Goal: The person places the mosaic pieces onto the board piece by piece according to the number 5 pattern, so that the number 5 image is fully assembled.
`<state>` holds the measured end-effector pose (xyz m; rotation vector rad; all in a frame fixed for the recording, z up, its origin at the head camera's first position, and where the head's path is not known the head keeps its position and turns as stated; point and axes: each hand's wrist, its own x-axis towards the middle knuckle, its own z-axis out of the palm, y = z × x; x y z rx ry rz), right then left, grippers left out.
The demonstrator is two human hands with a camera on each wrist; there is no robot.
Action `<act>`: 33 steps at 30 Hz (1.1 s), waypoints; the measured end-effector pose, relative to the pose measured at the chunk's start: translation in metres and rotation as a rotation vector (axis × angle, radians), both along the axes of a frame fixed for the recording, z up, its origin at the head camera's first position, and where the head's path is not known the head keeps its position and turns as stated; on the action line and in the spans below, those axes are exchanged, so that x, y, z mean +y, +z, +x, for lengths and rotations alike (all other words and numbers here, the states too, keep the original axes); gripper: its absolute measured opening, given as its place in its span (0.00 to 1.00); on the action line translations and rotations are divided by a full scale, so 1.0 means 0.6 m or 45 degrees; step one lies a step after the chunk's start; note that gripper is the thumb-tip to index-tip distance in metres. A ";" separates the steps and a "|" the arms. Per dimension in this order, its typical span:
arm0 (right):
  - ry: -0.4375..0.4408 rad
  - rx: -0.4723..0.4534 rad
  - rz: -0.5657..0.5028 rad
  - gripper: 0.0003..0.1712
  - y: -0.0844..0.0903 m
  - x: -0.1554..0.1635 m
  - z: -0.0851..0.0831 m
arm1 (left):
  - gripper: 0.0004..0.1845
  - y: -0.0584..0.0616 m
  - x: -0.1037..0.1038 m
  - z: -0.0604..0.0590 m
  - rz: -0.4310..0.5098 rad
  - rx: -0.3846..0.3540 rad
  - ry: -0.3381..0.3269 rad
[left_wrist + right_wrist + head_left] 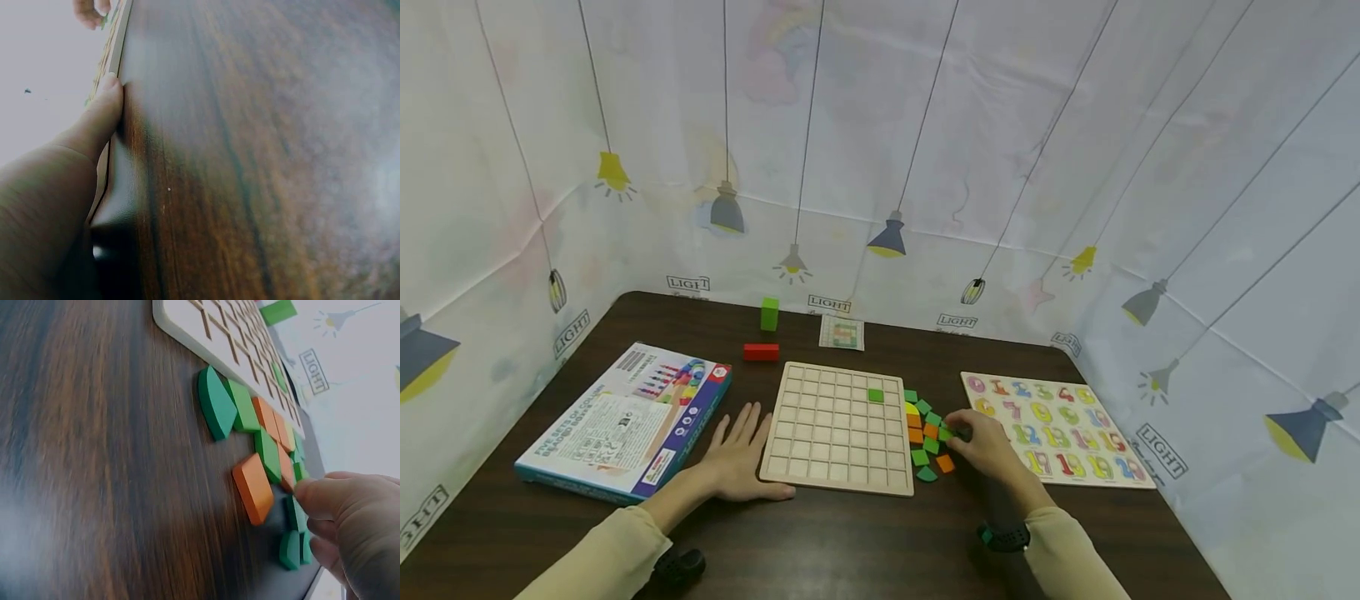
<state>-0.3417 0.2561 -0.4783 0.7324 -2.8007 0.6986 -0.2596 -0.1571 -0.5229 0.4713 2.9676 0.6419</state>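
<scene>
A wooden grid board (820, 450) lies mid-table with one green tile (876, 396) set in a cell. My left hand (741, 454) rests flat on the table at the board's left edge. Its fingers are straight and its thumb (100, 119) lies against the board's rim (115, 50). To the right of the board is a pile of green, orange and yellow tiles (927, 437). My right hand (961, 432) is at the pile's far right side, thumb (325, 497) and curled fingers pinching a green tile (294, 515). An orange tile (253, 487) lies just beside it.
A number puzzle board (1056, 429) lies right of the pile. A colourful box (625, 421) sits at the left. Behind the grid board are a red block (761, 352), an upright green block (769, 313) and a small card (841, 332). Printed fabric walls enclose the table.
</scene>
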 end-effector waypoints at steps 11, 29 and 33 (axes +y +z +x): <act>0.080 0.071 -0.132 0.18 -0.011 -0.078 -0.033 | 0.69 0.023 -0.002 0.010 0.039 -0.021 -0.019; 0.122 0.055 -0.150 0.17 -0.018 -0.178 -0.068 | 0.71 -0.012 -0.001 -0.006 -0.022 0.019 0.014; 0.130 0.086 -0.133 0.16 -0.023 -0.192 -0.074 | 0.71 -0.010 0.000 -0.005 -0.031 0.016 0.019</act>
